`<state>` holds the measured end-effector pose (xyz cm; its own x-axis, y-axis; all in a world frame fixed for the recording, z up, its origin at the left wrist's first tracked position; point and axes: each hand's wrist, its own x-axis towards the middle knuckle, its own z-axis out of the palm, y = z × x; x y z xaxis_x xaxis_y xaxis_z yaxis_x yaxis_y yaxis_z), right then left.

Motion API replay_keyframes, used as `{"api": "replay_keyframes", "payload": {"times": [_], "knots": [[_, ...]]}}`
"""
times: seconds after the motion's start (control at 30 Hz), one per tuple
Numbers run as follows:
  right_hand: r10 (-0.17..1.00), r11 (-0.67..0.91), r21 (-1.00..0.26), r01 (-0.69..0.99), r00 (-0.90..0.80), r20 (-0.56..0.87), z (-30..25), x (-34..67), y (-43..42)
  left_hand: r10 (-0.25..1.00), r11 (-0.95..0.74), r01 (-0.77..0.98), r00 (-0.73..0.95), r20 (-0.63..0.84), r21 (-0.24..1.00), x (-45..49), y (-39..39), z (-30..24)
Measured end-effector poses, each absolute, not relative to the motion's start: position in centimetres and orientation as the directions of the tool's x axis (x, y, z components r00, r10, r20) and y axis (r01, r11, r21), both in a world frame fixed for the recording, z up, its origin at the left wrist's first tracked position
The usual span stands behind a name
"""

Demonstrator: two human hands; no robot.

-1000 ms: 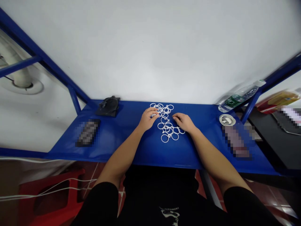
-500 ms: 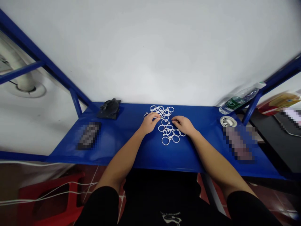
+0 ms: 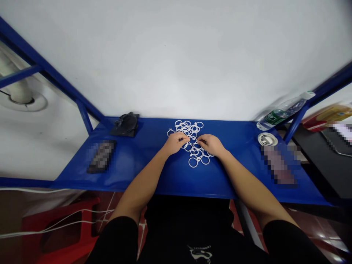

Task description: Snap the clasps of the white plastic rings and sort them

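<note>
Several thin white rings (image 3: pixel 193 157), with small clasp-like bits on them, lie linked or overlapping in a loose band on the blue tabletop (image 3: pixel 143 161). My left hand (image 3: pixel 175 143) is at the left side of the band, thumb and forefinger pinched together. Opposite it, my right hand (image 3: pixel 211 144) also has its fingertips closed in a pinch. Between the two pinches sits one white ring (image 3: pixel 193 137), seemingly gripped at both sides. My fingers cover parts of the nearby rings, so their exact links are hidden.
A black plastic bag (image 3: pixel 125 124) and a blurred-out dark object (image 3: pixel 101 157) lie at left. On the right are a tilted water bottle (image 3: pixel 282 113), a white roll (image 3: pixel 267 139) and another blurred-out item (image 3: pixel 279 165). A white wall (image 3: pixel 176 66) rises behind; blue frame bars flank the table.
My hands have come closer together, the right one moving left to the middle rings. Some rings under the hands have shifted slightly. The whole view has tilted a little.
</note>
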<state>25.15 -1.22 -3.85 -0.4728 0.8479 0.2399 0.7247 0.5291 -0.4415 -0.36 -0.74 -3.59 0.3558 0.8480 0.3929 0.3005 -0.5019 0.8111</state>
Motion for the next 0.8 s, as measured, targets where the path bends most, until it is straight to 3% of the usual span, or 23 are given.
{"api": "replay_keyframes", "payload": {"times": [0.27,0.43,0.6,0.8], "knots": [[0.828,0.561,-0.389,0.731,-0.49,0.272,-3.5,25.3,-1.6,0.84,-0.478,0.424,0.477,0.258,0.77,0.4,-2.0,-3.3],[0.797,0.596,-0.404,0.694,-0.449,0.404,-2.9,24.8,-2.1,0.798,-0.585,0.413,0.449,0.402,0.698,0.6,-1.9,-3.2],[0.757,0.628,-0.417,0.657,-0.391,0.523,-2.4,24.5,-2.9,0.696,-0.716,0.385,0.335,0.635,0.582,1.0,-2.1,-3.3],[0.673,0.705,-0.385,0.596,-0.391,0.627,-2.2,23.7,-3.8,0.582,-0.767,0.523,0.322,0.747,0.373,1.9,-2.9,-2.5]]}}
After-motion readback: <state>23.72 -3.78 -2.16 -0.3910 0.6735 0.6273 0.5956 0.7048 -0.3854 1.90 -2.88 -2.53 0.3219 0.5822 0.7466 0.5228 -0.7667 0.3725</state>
